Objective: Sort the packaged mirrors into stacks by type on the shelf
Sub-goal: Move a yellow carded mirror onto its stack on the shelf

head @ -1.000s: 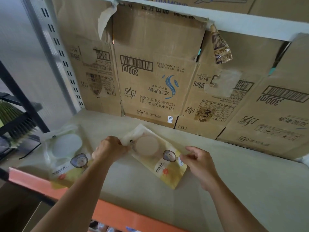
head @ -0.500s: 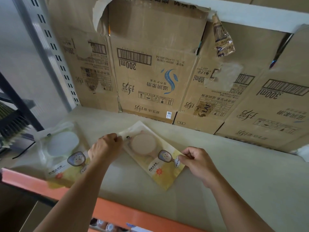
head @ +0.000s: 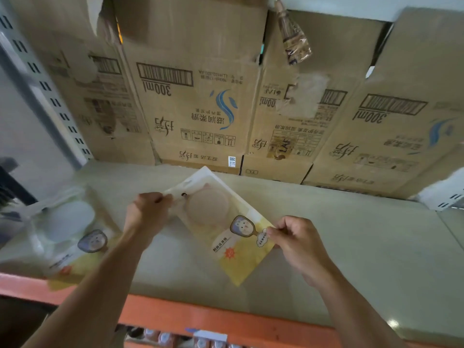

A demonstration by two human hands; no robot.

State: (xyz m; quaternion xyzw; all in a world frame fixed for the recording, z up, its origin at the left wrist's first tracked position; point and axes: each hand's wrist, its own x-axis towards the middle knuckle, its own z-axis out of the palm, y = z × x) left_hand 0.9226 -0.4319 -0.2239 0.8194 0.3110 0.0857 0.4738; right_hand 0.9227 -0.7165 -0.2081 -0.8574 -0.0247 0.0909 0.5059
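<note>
We pinch the beige mirror pack (head: 221, 222) at opposite edges, left hand (head: 148, 212) at its top, right hand (head: 298, 242) near the bottom, over the shelf (head: 351, 247). Best keep it level, starting its own stack well apart from the white mirror pack (head: 67, 234) (a different type, we judge).

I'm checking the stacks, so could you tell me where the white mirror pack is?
In the head view, the white mirror pack lies at the shelf's left end near the orange front rail, left of the left hand.
</note>
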